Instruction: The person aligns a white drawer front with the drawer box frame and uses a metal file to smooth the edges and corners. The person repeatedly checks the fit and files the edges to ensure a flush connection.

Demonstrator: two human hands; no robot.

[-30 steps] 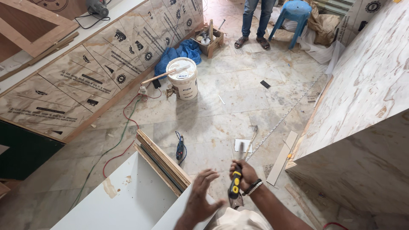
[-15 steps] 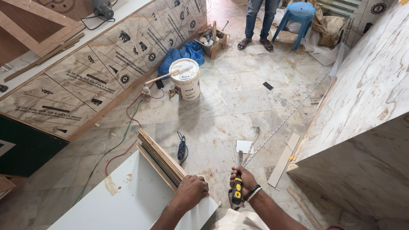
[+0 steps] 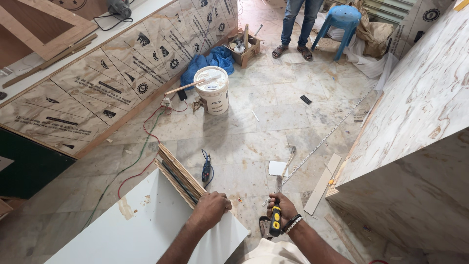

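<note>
Now we press left hand (image 3: 211, 209), fingers curled, flat on white board (image 3: 146, 230) near its plywood edge (image 3: 180, 172). Right hand (image 3: 282, 211) fisted round yellow-black tool (image 3: 276, 215), pointing to floor. Risk, we judge: board slips off support, or tool catches left fingers.

A single head-worn camera looks steeply down from standing height, close over the person's forearms and a white board (image 3: 146, 230), with the marble floor (image 3: 273, 127) stretching away ahead.

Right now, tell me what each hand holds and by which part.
Right hand grips a hammer by its yellow-black handle. Left hand holds nothing, resting on the white board.
</note>
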